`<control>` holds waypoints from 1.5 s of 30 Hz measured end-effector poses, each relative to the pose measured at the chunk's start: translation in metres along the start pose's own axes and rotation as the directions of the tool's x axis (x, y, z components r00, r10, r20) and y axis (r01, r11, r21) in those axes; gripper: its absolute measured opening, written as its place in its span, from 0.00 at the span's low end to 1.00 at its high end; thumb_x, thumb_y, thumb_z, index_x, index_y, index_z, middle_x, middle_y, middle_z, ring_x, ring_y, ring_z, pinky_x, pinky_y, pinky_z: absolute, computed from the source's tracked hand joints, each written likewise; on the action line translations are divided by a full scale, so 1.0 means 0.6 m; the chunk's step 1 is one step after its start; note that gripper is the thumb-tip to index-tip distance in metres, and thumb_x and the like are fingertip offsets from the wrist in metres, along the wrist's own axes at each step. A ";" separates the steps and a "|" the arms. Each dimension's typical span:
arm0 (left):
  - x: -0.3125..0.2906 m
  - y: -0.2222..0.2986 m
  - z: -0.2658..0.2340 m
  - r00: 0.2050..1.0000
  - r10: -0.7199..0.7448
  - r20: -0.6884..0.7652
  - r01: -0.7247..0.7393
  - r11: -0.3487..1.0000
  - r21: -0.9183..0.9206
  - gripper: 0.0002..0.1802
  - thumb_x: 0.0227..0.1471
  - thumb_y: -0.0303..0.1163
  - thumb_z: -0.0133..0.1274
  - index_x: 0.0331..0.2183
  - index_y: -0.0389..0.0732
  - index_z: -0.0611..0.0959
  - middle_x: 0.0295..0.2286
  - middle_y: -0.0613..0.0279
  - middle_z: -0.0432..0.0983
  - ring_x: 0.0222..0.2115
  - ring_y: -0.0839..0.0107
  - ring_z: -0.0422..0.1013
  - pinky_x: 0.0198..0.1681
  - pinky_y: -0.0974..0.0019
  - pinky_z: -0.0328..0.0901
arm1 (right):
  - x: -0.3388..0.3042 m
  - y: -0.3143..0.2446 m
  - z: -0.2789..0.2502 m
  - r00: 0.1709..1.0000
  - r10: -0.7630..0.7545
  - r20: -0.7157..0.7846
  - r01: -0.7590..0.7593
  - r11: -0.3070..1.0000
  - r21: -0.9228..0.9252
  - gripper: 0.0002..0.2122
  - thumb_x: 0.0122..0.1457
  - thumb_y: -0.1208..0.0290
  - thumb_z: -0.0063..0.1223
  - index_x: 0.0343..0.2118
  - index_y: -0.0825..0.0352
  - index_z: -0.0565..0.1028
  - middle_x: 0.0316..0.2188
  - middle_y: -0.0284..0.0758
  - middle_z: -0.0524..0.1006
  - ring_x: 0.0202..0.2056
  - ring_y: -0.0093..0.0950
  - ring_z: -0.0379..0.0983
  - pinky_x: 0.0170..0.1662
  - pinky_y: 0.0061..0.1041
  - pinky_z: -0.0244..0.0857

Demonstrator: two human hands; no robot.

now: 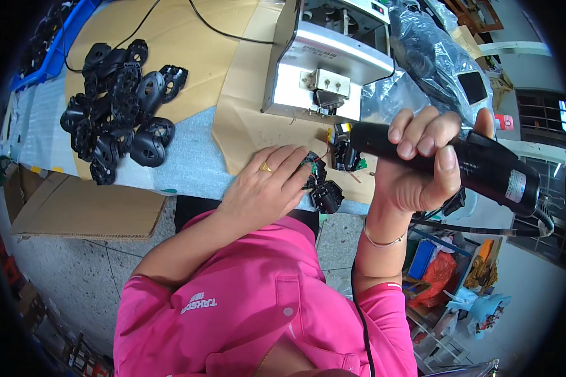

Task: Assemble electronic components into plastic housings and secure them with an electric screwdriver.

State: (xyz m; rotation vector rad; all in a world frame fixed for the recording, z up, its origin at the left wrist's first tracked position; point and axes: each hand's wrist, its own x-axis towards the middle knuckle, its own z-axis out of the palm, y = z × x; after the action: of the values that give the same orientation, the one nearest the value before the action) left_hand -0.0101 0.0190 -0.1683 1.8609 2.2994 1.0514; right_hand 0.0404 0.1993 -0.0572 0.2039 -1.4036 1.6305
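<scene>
My right hand point(424, 147) is wrapped round a black electric screwdriver point(500, 173), raised above the bench's right side. Its narrower end points left and a cord leaves the other end. Near the front edge of the bench, my left hand point(262, 179), with a ring on one finger, holds a black plastic housing point(326, 197) under its fingertips. A bit of green circuit board and thin wires show beside those fingers. Just behind lies another black part point(344, 154) with a green board, below the screwdriver's front end. The screwdriver's very tip cannot be made out.
A silver bench machine point(314, 75) stands behind my hands. Several black plastic shells point(116, 103) are heaped on the left, near a blue bin point(56, 56). Clear plastic bags point(421, 63) and a phone point(473, 87) lie at the back right. A flat cardboard box point(88, 210) sits below the bench.
</scene>
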 end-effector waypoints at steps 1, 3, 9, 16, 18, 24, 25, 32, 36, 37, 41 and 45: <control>0.000 0.001 0.001 1.000 0.008 -0.001 -0.008 1.000 0.007 0.23 0.45 0.38 0.59 0.42 0.37 0.78 0.50 0.53 0.69 0.51 0.59 0.65 0.56 0.55 0.59 | 0.007 0.004 0.004 1.000 -0.022 0.016 0.021 0.999 0.029 0.32 0.54 0.73 0.51 0.63 0.63 0.53 0.22 0.33 0.66 0.21 0.25 0.65 0.26 0.30 0.67; 0.000 0.002 0.002 1.000 -0.003 0.006 0.003 1.000 -0.002 0.23 0.45 0.38 0.59 0.42 0.37 0.77 0.51 0.53 0.69 0.51 0.59 0.65 0.55 0.55 0.59 | 0.015 0.020 0.018 0.998 -0.068 -0.010 0.069 0.997 0.038 0.30 0.54 0.75 0.52 0.60 0.66 0.54 0.21 0.33 0.66 0.19 0.24 0.64 0.24 0.29 0.67; 0.003 0.001 -0.003 1.000 0.010 0.023 -0.010 1.000 0.029 0.22 0.45 0.38 0.59 0.42 0.37 0.76 0.51 0.52 0.69 0.51 0.59 0.65 0.55 0.54 0.59 | 0.017 0.061 0.023 0.996 -0.053 -0.069 0.052 0.998 -0.027 0.28 0.54 0.75 0.56 0.55 0.68 0.56 0.19 0.33 0.68 0.16 0.24 0.64 0.23 0.28 0.68; 0.004 0.001 -0.003 1.000 0.016 0.021 -0.017 0.999 0.042 0.22 0.46 0.39 0.59 0.42 0.37 0.77 0.51 0.52 0.69 0.51 0.59 0.65 0.55 0.55 0.59 | 0.018 0.064 0.027 0.997 -0.075 -0.033 0.072 0.994 -0.080 0.26 0.56 0.76 0.56 0.54 0.67 0.57 0.20 0.33 0.69 0.17 0.23 0.65 0.24 0.28 0.68; 0.003 0.001 -0.002 1.000 0.018 0.020 -0.019 0.998 0.060 0.22 0.47 0.39 0.59 0.41 0.37 0.77 0.51 0.53 0.69 0.51 0.59 0.65 0.55 0.56 0.59 | 0.016 0.066 0.030 0.995 -0.097 0.036 0.099 0.992 -0.082 0.25 0.57 0.78 0.55 0.54 0.67 0.56 0.20 0.33 0.70 0.18 0.22 0.66 0.23 0.25 0.68; 0.003 0.001 -0.001 1.000 0.016 -0.003 -0.016 0.999 0.052 0.21 0.46 0.39 0.59 0.41 0.38 0.77 0.51 0.53 0.69 0.50 0.59 0.65 0.54 0.56 0.60 | 0.027 0.062 0.030 0.994 -0.036 0.099 0.045 0.995 -0.087 0.24 0.57 0.81 0.53 0.54 0.69 0.56 0.20 0.34 0.70 0.18 0.22 0.66 0.22 0.23 0.66; 0.003 0.001 0.000 1.000 0.012 -0.007 -0.011 0.998 0.054 0.21 0.46 0.39 0.59 0.41 0.38 0.77 0.51 0.53 0.69 0.50 0.59 0.65 0.54 0.56 0.60 | 0.027 0.061 0.031 0.997 -0.010 0.073 0.013 0.999 -0.046 0.24 0.56 0.81 0.53 0.54 0.68 0.56 0.20 0.34 0.69 0.18 0.22 0.66 0.21 0.23 0.66; 0.000 0.000 0.002 1.000 0.011 -0.019 -0.010 0.999 0.054 0.22 0.45 0.40 0.60 0.41 0.38 0.77 0.50 0.53 0.69 0.51 0.59 0.65 0.54 0.55 0.60 | 0.023 0.050 0.021 0.996 -0.076 0.037 0.076 0.997 -0.018 0.26 0.56 0.76 0.55 0.55 0.66 0.56 0.20 0.33 0.68 0.16 0.23 0.63 0.22 0.27 0.66; 0.000 0.000 0.001 1.000 0.004 -0.012 -0.003 0.999 0.047 0.24 0.44 0.42 0.60 0.41 0.39 0.77 0.50 0.54 0.68 0.52 0.58 0.64 0.54 0.55 0.61 | 0.022 0.059 0.026 0.997 -0.075 -0.011 0.075 0.997 -0.021 0.25 0.56 0.76 0.55 0.54 0.66 0.57 0.20 0.33 0.68 0.16 0.23 0.63 0.22 0.27 0.67; 0.000 0.000 0.001 1.000 0.005 -0.012 -0.004 0.999 0.047 0.24 0.44 0.42 0.60 0.41 0.39 0.77 0.50 0.54 0.68 0.52 0.58 0.64 0.54 0.55 0.61 | 0.022 0.060 0.025 0.997 -0.076 -0.012 0.076 0.997 -0.022 0.25 0.56 0.76 0.55 0.54 0.66 0.57 0.20 0.33 0.68 0.16 0.23 0.63 0.22 0.27 0.67; -0.001 0.000 -0.001 0.999 0.015 -0.031 -0.014 0.999 0.031 0.25 0.45 0.45 0.60 0.42 0.39 0.78 0.50 0.53 0.68 0.51 0.58 0.64 0.53 0.55 0.62 | 0.019 0.057 0.025 0.998 -0.054 0.019 0.055 0.997 -0.054 0.25 0.55 0.78 0.54 0.54 0.66 0.57 0.20 0.33 0.69 0.16 0.22 0.63 0.22 0.27 0.67; -0.003 0.001 -0.003 0.998 0.011 -0.055 -0.012 1.000 -0.017 0.27 0.45 0.45 0.61 0.43 0.39 0.77 0.49 0.53 0.69 0.50 0.58 0.66 0.51 0.56 0.63 | 0.014 0.046 0.028 0.999 -0.024 0.035 0.025 0.999 -0.021 0.25 0.55 0.79 0.54 0.55 0.65 0.57 0.22 0.33 0.70 0.17 0.22 0.64 0.23 0.27 0.67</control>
State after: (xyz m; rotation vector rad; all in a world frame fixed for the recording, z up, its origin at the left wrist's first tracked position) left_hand -0.0099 0.0163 -0.1674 1.8643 2.3041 1.1337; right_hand 0.0087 0.1927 -0.0650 0.2376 -1.4384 1.5981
